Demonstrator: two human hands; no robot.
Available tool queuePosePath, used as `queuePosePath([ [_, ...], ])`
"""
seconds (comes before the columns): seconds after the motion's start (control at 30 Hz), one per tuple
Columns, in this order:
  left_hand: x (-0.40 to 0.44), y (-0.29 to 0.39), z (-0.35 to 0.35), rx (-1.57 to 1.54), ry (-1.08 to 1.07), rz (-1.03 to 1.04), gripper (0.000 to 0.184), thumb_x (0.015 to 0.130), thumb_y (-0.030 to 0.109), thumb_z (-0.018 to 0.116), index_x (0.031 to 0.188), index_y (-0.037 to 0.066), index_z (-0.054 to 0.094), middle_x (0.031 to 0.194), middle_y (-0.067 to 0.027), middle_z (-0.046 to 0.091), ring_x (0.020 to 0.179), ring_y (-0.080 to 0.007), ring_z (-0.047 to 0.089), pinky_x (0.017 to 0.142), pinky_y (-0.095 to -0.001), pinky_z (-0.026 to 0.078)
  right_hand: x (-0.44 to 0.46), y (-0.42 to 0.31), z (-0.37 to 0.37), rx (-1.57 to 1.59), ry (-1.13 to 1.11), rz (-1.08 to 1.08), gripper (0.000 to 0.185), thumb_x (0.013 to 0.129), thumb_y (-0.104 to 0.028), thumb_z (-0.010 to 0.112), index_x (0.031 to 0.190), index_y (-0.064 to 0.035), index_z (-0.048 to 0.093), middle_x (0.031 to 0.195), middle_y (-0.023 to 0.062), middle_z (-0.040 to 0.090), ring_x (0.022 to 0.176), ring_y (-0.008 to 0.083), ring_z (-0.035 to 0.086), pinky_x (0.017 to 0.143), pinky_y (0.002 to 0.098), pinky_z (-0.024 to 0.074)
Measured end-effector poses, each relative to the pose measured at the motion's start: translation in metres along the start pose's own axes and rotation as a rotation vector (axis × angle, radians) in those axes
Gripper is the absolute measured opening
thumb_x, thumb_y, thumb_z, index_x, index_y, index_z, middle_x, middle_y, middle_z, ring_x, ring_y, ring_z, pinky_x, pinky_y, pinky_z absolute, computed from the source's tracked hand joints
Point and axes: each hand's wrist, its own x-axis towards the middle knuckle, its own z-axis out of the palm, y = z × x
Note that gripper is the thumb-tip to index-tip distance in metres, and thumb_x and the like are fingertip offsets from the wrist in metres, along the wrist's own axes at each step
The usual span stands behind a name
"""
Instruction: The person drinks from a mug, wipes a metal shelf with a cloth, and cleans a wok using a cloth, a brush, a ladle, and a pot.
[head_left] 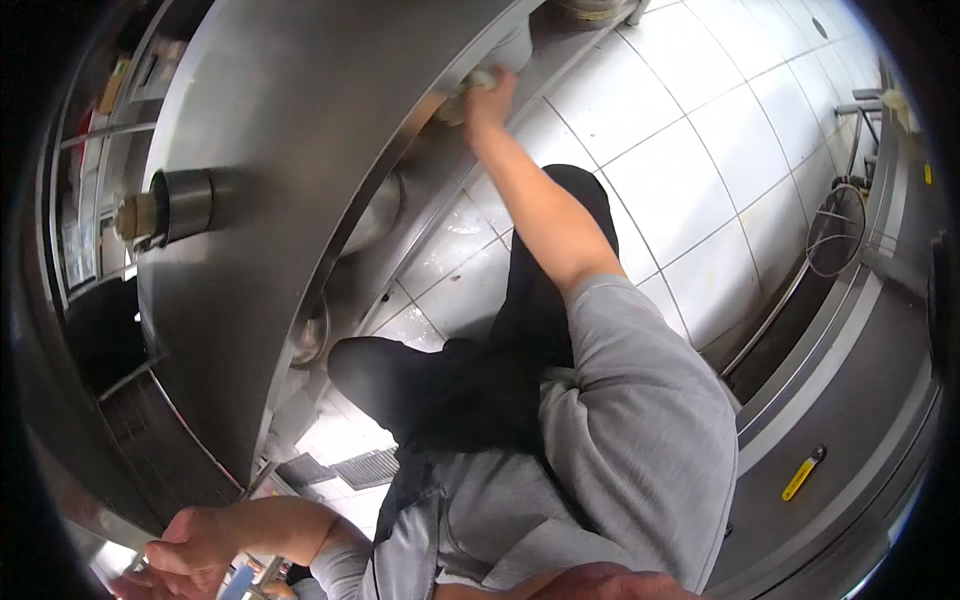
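Note:
My right hand (490, 100) reaches under the steel counter (250, 200), at the top of the view. Its fingers are closed round a pale, crumpled thing (481, 77) that looks like a cloth, partly hidden by the counter edge. A light-coloured container (514, 48) is just beyond that hand. My left hand (187, 553) is at the lower left, near the counter's end. Its fingers are loosely bent and apart, with no object visible in them; the fingertips are blurred.
A metal container (185, 205) with a brownish thing in it stands on the counter. Metal bowls (375, 215) sit on the lower shelf. White floor tiles (690, 170) lie beyond my knees. At right, a yellow-handled tool (800, 478) rests on a dark steel surface near a wire basket (838, 230).

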Motion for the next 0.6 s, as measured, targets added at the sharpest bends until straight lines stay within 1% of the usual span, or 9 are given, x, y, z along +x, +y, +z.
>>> queuePosePath([
  [0.1, 0.009, 0.028, 0.037, -0.121, -0.074, -0.217, 0.039, 0.084, 0.024, 0.073, 0.105, -0.007, 0.062, 0.105, -0.0209, 0.066, 0.099, -0.0289, 0.064, 0.088, -0.0377, 0.052, 0.057, -0.010, -0.028, -0.175, -0.021, -0.144, 0.068, 0.075, -0.004, 0.068, 0.136, -0.0114, 0.039, 0.124, 0.0224, 0.048, 0.109, 0.0375, 0.055, 0.090, 0.0464, 0.0468],
  [0.2, -0.007, -0.006, 0.021, 0.129, -0.064, -0.183, 0.048, 0.086, 0.035, 0.070, 0.106, -0.009, 0.063, 0.106, -0.0204, 0.066, 0.099, -0.0252, 0.065, 0.083, -0.0355, 0.055, 0.089, -0.034, -0.028, -0.395, -0.154, -0.268, 0.078, 0.071, -0.010, 0.070, 0.141, -0.0142, 0.037, 0.132, 0.0248, 0.038, 0.111, 0.0439, 0.054, 0.094, 0.0467, 0.0464],
  [0.27, 0.001, -0.007, 0.022, 0.270, -0.149, -0.204, 0.053, 0.083, 0.039, 0.072, 0.102, -0.010, 0.065, 0.101, -0.0182, 0.068, 0.092, -0.0211, 0.067, 0.078, -0.0322, 0.057, 0.113, -0.002, -0.004, -0.455, -0.162, -0.365, 0.081, 0.070, -0.014, 0.073, 0.141, -0.0160, 0.037, 0.134, 0.0252, 0.035, 0.111, 0.0457, 0.053, 0.094, 0.0468, 0.0463],
  [0.3, 0.009, -0.002, 0.029, 0.258, -0.179, -0.225, 0.052, 0.083, 0.038, 0.072, 0.101, -0.010, 0.065, 0.099, -0.0179, 0.069, 0.089, -0.0208, 0.068, 0.076, -0.0317, 0.057, 0.134, 0.034, 0.019, -0.615, -0.164, -0.505, 0.076, 0.072, -0.016, 0.073, 0.140, -0.0158, 0.039, 0.132, 0.0255, 0.040, 0.110, 0.0452, 0.054, 0.094, 0.0468, 0.0464],
  [0.37, 0.020, 0.000, 0.035, 0.207, -0.237, -0.187, 0.046, 0.083, 0.031, 0.075, 0.099, -0.011, 0.065, 0.092, -0.0174, 0.070, 0.080, -0.0217, 0.069, 0.071, -0.0303, 0.057, 0.188, 0.118, 0.077, -0.493, -0.241, -0.670, 0.067, 0.075, -0.018, 0.071, 0.136, -0.0152, 0.044, 0.128, 0.0254, 0.048, 0.110, 0.0434, 0.056, 0.093, 0.0471, 0.0464],
  [0.47, 0.022, 0.011, 0.047, 0.346, -0.235, -0.193, 0.057, 0.087, 0.047, 0.065, 0.112, -0.004, 0.058, 0.099, -0.0126, 0.059, 0.090, -0.0213, 0.056, 0.077, -0.0383, 0.046, 0.151, 0.029, 0.056, -0.385, -0.351, -0.329, 0.055, 0.078, -0.017, 0.066, 0.131, -0.0117, 0.050, 0.122, 0.0228, 0.057, 0.112, 0.0396, 0.056, 0.095, 0.0476, 0.0450],
  [0.5, 0.022, 0.014, 0.051, 0.334, -0.229, -0.181, 0.057, 0.086, 0.047, 0.066, 0.112, -0.004, 0.057, 0.096, -0.0113, 0.058, 0.087, -0.0208, 0.055, 0.075, -0.0365, 0.046, 0.139, 0.000, 0.040, -0.348, -0.312, -0.261, 0.052, 0.079, -0.017, 0.064, 0.129, -0.0105, 0.052, 0.120, 0.0220, 0.060, 0.113, 0.0383, 0.057, 0.095, 0.0478, 0.0445],
  [0.57, 0.023, 0.017, 0.059, 0.299, -0.221, -0.161, 0.059, 0.085, 0.047, 0.069, 0.112, -0.004, 0.055, 0.092, -0.0089, 0.055, 0.081, -0.0198, 0.052, 0.071, -0.0330, 0.045, 0.124, -0.053, -0.004, -0.321, -0.126, -0.164, 0.054, 0.080, -0.016, 0.063, 0.130, -0.0022, 0.049, 0.121, 0.0222, 0.060, 0.116, 0.0393, 0.055, 0.099, 0.0460, 0.0419],
  [0.6, 0.023, 0.019, 0.062, 0.286, -0.217, -0.167, 0.060, 0.084, 0.047, 0.069, 0.112, -0.004, 0.055, 0.091, -0.0086, 0.054, 0.082, -0.0191, 0.052, 0.071, -0.0326, 0.045, 0.143, -0.041, -0.020, -0.259, 0.036, -0.285, 0.060, 0.080, -0.013, 0.064, 0.135, -0.0009, 0.042, 0.127, 0.0230, 0.055, 0.119, 0.0369, 0.053, 0.100, 0.0429, 0.0411],
])
